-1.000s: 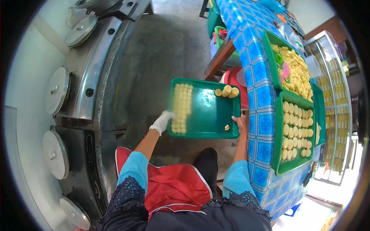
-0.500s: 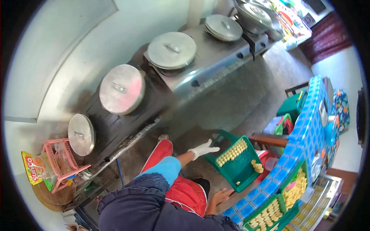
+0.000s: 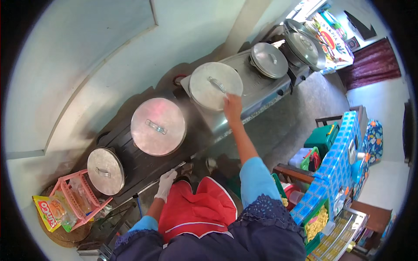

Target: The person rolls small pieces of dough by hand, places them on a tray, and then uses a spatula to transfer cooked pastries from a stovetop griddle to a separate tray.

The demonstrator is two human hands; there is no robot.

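Observation:
My right hand [image 3: 233, 106] is stretched forward, its bare fingers closed at the near end of the metal handle on a round, flat pan lid [image 3: 209, 96]. That lid lies over a pan on the steel gas stove [image 3: 250, 93]. My left hand [image 3: 165, 183], in a white glove, is low by the front edge of the dark stove top. Its fingers are drawn together, and anything inside them is hidden. Near it on the dark top is a larger lidded pan [image 3: 146, 135], with a smaller lidded pan [image 3: 104, 174] farther left.
Farther along the stove stand another lidded pan [image 3: 266, 63] and a large pot [image 3: 302, 45]. A pink plastic rack [image 3: 80, 198] is at the left. On the right runs a table with a blue checked cover [image 3: 320, 189], bearing a green tray [image 3: 310, 250] of yellowish pieces.
My right hand has risen from low by the table to the pan lid. My gloved left hand has swung left, away from the green tray of dough balls, which my right arm now mostly hides.

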